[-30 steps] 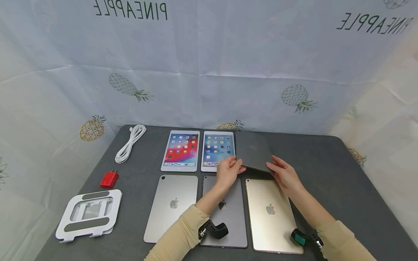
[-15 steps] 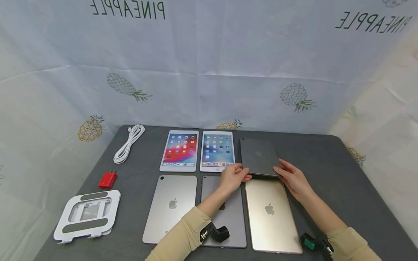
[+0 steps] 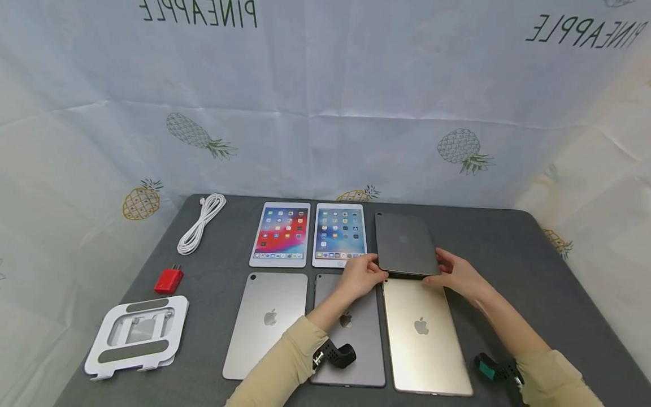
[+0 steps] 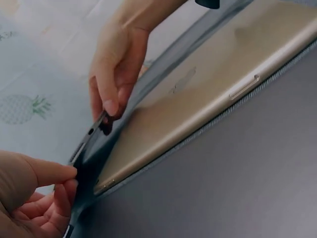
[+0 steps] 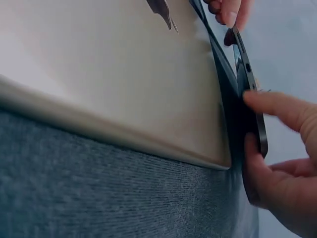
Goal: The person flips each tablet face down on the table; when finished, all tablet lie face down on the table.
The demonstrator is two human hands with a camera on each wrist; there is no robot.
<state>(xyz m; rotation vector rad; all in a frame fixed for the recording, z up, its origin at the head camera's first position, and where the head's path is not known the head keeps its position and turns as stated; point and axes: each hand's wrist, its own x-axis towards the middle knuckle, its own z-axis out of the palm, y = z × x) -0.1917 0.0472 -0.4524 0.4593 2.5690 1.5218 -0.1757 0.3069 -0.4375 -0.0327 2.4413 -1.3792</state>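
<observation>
Dark tablet (image 3: 406, 243) stands in the far row, at its right end, just beyond the gold tablet (image 3: 424, 345); left hand (image 3: 361, 276) pinches its near left corner; right hand (image 3: 461, 278) grips its near right corner.

Wall charger (image 3: 169, 281) just behind the folding stand (image 3: 133, 349) on the table (image 3: 508, 260), coiled cable (image 3: 201, 224) farther behind it, iPads (image 3: 407, 243), two rows of three, to the stand's right!

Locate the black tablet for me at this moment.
In the head view, the black tablet is right of centre in the back row, immediately right of the blue-screened white tablet and just beyond the gold tablet.
</observation>
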